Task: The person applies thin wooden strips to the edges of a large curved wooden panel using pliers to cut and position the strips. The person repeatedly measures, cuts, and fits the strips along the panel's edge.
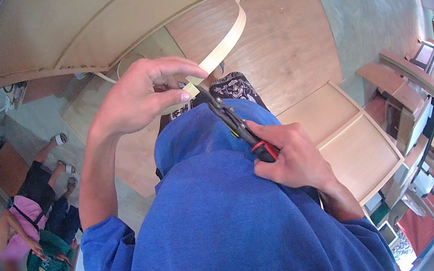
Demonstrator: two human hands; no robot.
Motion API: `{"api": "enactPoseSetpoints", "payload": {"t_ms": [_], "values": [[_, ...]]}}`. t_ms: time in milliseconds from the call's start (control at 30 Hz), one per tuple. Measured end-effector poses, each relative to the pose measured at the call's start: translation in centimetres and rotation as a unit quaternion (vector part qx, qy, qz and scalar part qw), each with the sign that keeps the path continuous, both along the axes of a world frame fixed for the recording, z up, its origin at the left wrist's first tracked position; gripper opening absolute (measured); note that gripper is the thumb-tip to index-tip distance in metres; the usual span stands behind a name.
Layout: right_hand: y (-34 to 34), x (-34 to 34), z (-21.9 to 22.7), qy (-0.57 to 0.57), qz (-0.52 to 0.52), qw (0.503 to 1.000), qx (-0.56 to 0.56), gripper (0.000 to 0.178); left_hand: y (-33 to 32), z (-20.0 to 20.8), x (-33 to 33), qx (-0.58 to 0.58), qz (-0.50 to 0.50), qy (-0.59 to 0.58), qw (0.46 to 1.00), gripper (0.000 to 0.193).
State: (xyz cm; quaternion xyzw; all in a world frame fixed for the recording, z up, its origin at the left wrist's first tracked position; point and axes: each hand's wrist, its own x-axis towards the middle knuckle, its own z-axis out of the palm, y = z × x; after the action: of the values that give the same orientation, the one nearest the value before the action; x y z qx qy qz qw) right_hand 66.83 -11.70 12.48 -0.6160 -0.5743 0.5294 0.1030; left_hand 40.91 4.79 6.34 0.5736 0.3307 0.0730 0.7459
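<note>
My left hand (134, 97) is raised in front of me, thumb and fingertips closed on the end of a long, thin, pale wood-coloured strip (229, 40). The strip curves up and away toward the far right. My right hand (294, 152) is wrapped around the red and black handles of a pair of snips (225, 116). Their dark jaws reach the strip's end beside my left thumb. A short, pale yellowish bit of the strip (191, 89) shows at the jaws. Whether the blades are closed on the strip is too small to tell.
A large, pale wooden panel with ribs (97, 24) stands across the far side. Plywood sheet (291, 33) covers the floor ahead. A framed panel (357, 144) lies to the right, near stacked boards (404, 100). Two people (39, 231) sit at the left.
</note>
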Motion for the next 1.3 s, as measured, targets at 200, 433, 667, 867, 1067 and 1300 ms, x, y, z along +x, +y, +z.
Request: {"api": "enactPoseSetpoints", "payload": {"t_ms": [200,433,667,867,1067,1300], "values": [[-0.2,4.7,1.8,-0.049,-0.050,0.987,-0.145,0.068,1.5,1.3,0.0,0.019,0.016,0.034,0.999,0.043],[0.7,8.0,-1.2,0.234,-0.279,0.930,-0.040,0.084,2.8,4.9,2.6,0.083,-0.008,0.028,0.996,0.050],[2.7,11.4,-2.7,0.125,-0.223,0.967,-0.014,0.081,2.7,7.1,4.9,0.105,-0.020,0.078,0.991,0.048],[0.4,13.5,-5.9,0.059,-0.256,0.964,-0.046,0.080,0.8,7.2,5.6,0.147,0.010,0.143,0.979,0.040],[4.4,13.6,-6.4,0.145,-0.092,0.943,0.287,0.090,-0.1,8.5,5.8,0.258,-0.043,0.084,0.961,0.033],[16.4,10.8,-1.6,0.214,0.230,0.946,0.081,0.075,-1.4,14.9,0.4,0.287,0.059,-0.049,0.955,0.021]]}}
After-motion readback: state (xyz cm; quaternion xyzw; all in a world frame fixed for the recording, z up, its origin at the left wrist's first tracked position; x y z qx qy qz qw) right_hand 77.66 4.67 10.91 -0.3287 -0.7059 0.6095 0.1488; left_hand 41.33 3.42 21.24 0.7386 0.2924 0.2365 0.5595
